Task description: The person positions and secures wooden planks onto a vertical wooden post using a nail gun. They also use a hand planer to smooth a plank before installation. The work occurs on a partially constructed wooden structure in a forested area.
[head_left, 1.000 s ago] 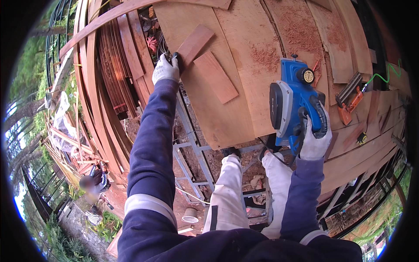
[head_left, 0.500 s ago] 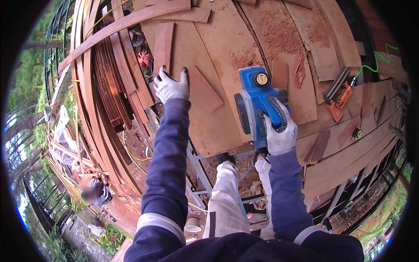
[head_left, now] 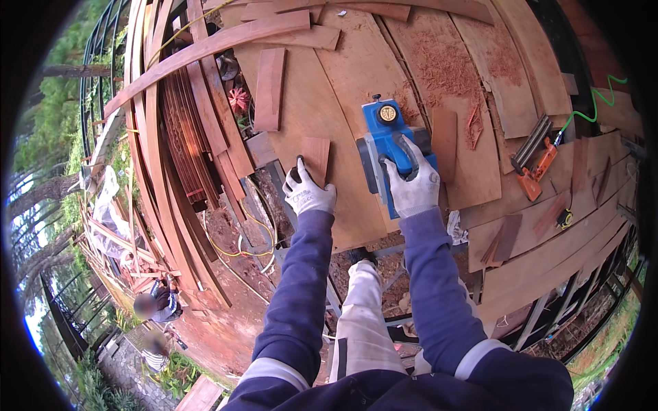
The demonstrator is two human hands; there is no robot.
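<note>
My right hand (head_left: 415,181), in a white glove with dark fingertips, grips the handle of a blue electric planer (head_left: 379,133). The planer is over the pale boards, with a yellowish round knob at its far end. To the left, my gloved left hand (head_left: 311,195) is closed around the near end of a short reddish-brown board (head_left: 317,154); the palm hides that end. Another reddish-brown board (head_left: 445,144) lies along the planer's right side, partly covered by it.
Wide pale boards (head_left: 363,75) strewn with wood shavings (head_left: 439,75) form the work surface. An orange nail gun (head_left: 537,171) with a green air hose (head_left: 582,113) lies at the right, near a tape measure (head_left: 565,218). Long planks (head_left: 147,151) are stacked left; two people are beyond, lower left.
My left hand has come down and right onto the short board, which now lies turned more lengthwise. The planer, in my right hand, has shifted slightly left. My view has shifted too.
</note>
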